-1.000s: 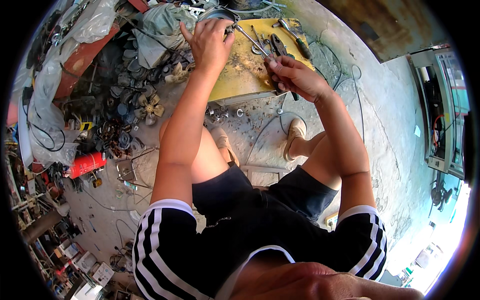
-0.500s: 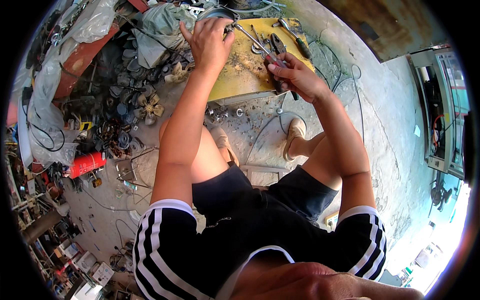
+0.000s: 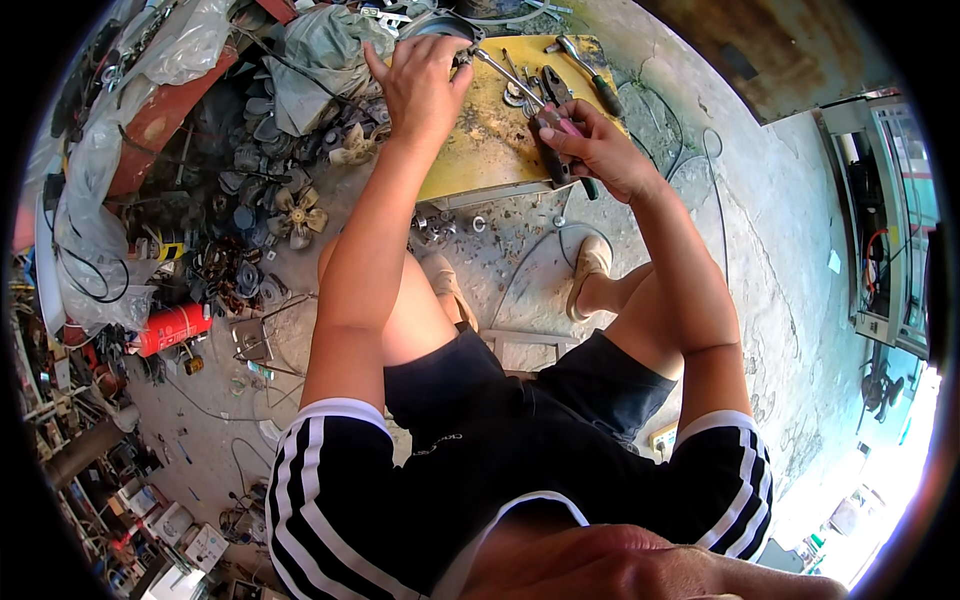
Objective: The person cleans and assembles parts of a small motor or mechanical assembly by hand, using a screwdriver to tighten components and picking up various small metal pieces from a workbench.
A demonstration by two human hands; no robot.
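My left hand [image 3: 425, 90] is closed over the near side of a dark round metal part [image 3: 443, 24] at the far edge of a worn yellow board [image 3: 468, 152]. Its thumb side faces right, and the fingers hide much of the part. In my right hand [image 3: 608, 152] is a screwdriver [image 3: 508, 76] with a reddish handle. The long shaft slants up and left, and its end meets the part beside my left fingertips; the exact contact is hidden. Pliers [image 3: 555, 84] and a hammer [image 3: 592, 76] with a dark green handle lie on the board beyond my right hand.
Heaped metal parts and a pale fan-shaped piece [image 3: 298, 217] fill the floor at left, near a red cylinder [image 3: 174, 329]. A grey plastic bag [image 3: 312, 75] lies beside my left hand. Black cable [image 3: 716, 190] trails at right, near an opened cabinet [image 3: 880, 225].
The screwdriver handle has turned in my right hand, whose fingers have shifted around it. My left hand stays almost still on the round part.
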